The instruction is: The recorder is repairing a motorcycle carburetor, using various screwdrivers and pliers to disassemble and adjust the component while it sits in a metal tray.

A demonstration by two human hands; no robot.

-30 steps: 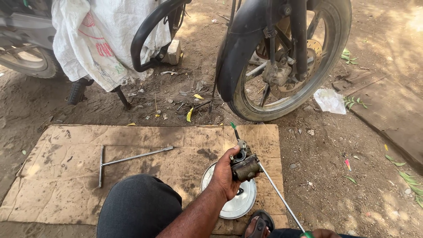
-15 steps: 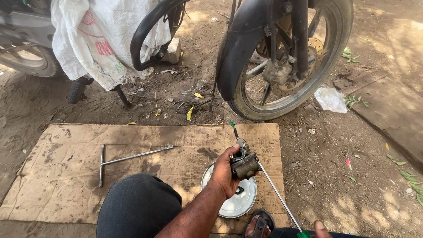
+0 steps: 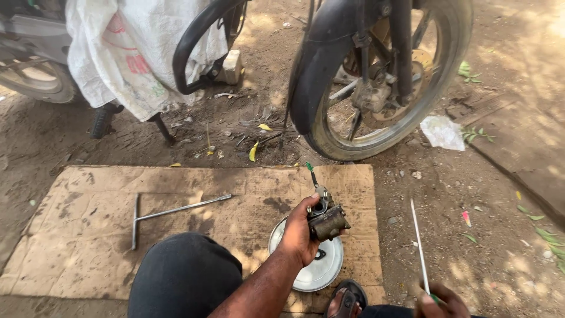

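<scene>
My left hand grips a small dark metal engine part, likely a carburetor, with a thin green-tipped stem sticking up from it. It hovers over a round white metal cover lying on a sheet of cardboard. My right hand, at the bottom right edge, holds a long thin metal rod with a green end, pointing up and away from the part. My dark-trousered knee fills the lower middle.
A T-handle wrench lies on the cardboard to the left. A motorcycle's front wheel and black guard bar stand behind, with a white sack draped over it. A crumpled white rag and leaves lie on dirt at right.
The thin rod was lying against the metal part; my right hand has drawn it out and away to the right. My left hand and the part stay over the white cover.
</scene>
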